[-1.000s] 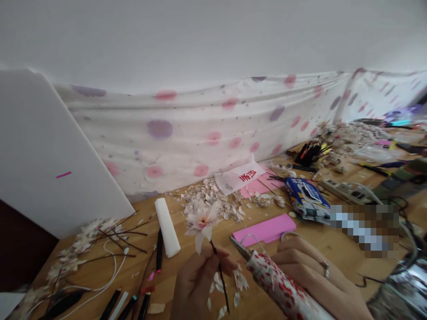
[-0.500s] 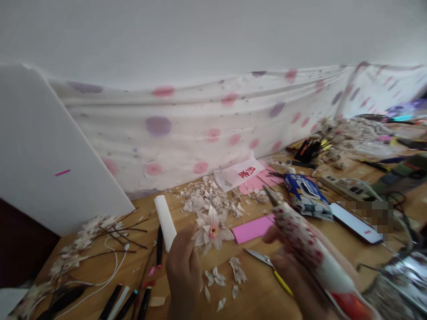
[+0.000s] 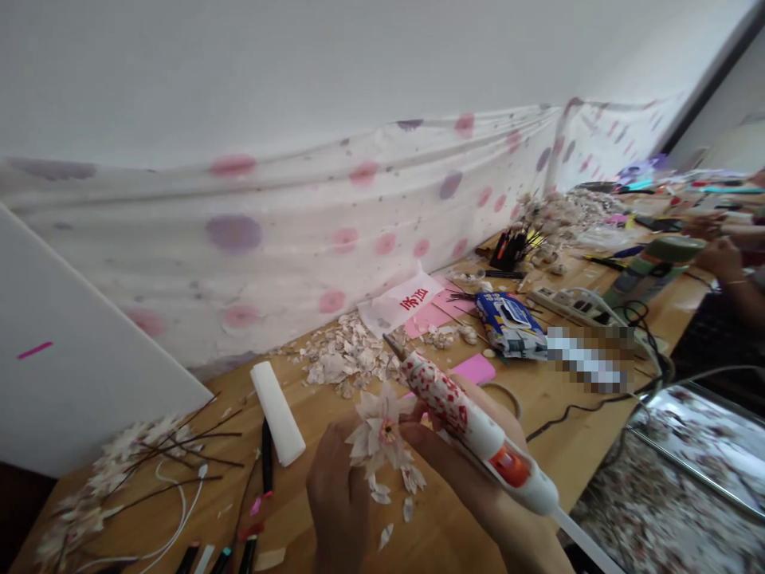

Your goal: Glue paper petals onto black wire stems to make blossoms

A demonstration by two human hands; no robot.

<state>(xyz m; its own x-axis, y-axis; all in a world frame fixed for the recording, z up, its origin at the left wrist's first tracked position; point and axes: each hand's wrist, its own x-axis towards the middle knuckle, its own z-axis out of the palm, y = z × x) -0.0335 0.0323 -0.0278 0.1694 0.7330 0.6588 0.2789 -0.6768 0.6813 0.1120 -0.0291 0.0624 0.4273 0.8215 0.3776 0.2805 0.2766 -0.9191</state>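
My left hand (image 3: 340,486) is closed behind a pale artificial flower (image 3: 378,434) with a pink and yellow centre, holding it up over the table. In my right hand (image 3: 478,486) lies a white and red hot glue gun (image 3: 460,418), its metal nozzle aimed up and to the left. Fingertips of the right hand touch or nearly touch the flower's right petals. Below the flower lie a few loose petals (image 3: 386,536). A heap of pale petals (image 3: 343,355) spreads behind it. Part of a pink paper strip (image 3: 475,368) shows behind the glue gun.
On the left are a white roll (image 3: 278,414), several markers (image 3: 248,550) and flower stems (image 3: 203,438). Toward the right stand a blue wipes packet (image 3: 508,323), a power strip (image 3: 567,303) and a green bottle (image 3: 657,267). Another person's hand (image 3: 720,259) is at far right.
The view has swung to the right. My right hand has brought the glue gun leftward, and its fingers are now at the flower. The scissors are no longer visible.
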